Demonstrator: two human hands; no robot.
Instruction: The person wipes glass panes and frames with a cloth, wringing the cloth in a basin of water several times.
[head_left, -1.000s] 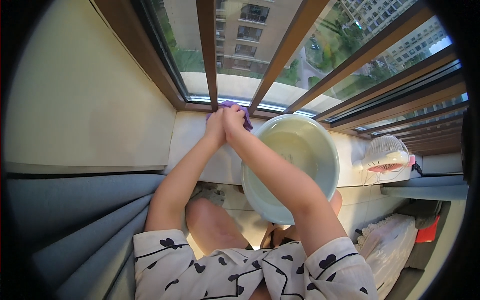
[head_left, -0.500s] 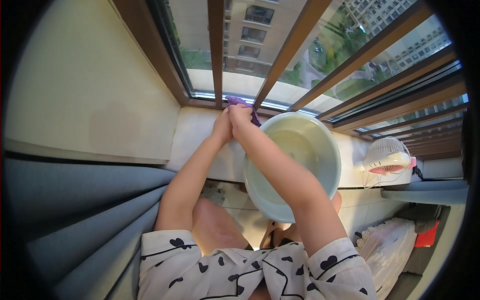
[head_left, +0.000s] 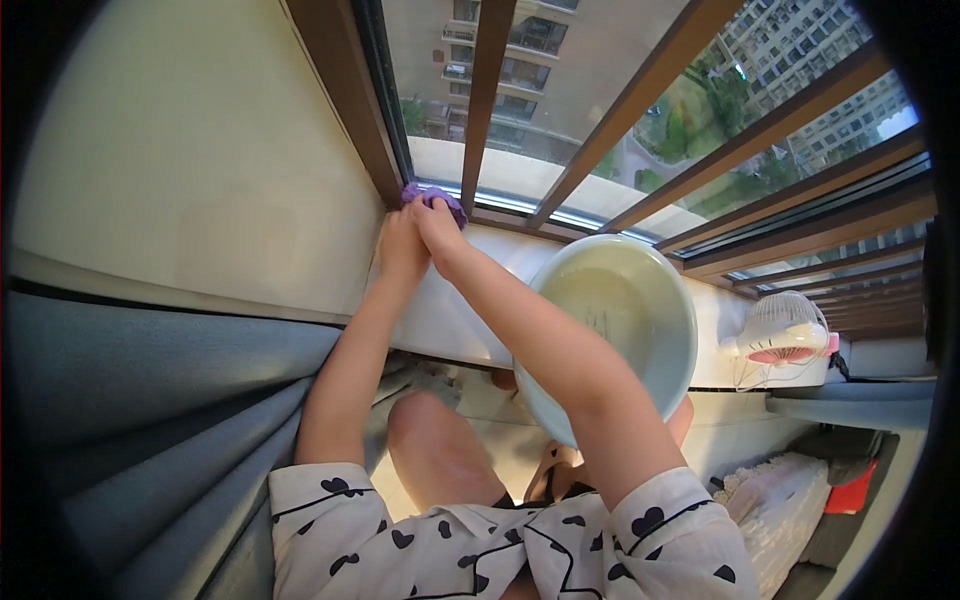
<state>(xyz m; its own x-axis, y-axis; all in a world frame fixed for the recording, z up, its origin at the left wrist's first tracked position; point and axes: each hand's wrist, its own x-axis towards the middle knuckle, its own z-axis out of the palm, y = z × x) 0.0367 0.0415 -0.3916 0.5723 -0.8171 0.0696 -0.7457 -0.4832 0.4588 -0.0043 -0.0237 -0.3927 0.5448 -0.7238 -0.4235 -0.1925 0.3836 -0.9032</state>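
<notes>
A crumpled purple cloth [head_left: 450, 204] is pressed against the bottom of the brown window frame, at its left corner. My right hand [head_left: 436, 226] is closed on the cloth from the near side. Right beside it and touching it, my left hand [head_left: 402, 243] also presses at the cloth; its fingertips are partly covered by the right hand and the cloth. To the right, a large pale green basin [head_left: 680, 335] holds some clear water and sits over the edge of the white sill [head_left: 455, 325], partly behind my right forearm.
Vertical brown bars [head_left: 484, 110] stand in front of the window glass. A white and pink fan [head_left: 785, 335] is on the sill at the right. Blue-grey curtain [head_left: 150, 390] hangs at the left below a pale wall [head_left: 200, 150]. White lacy fabric [head_left: 770, 505] lies at lower right.
Both hands have moved left along the window's lower frame with the purple cloth, from between the bars into the left corner. The view has shifted slightly.
</notes>
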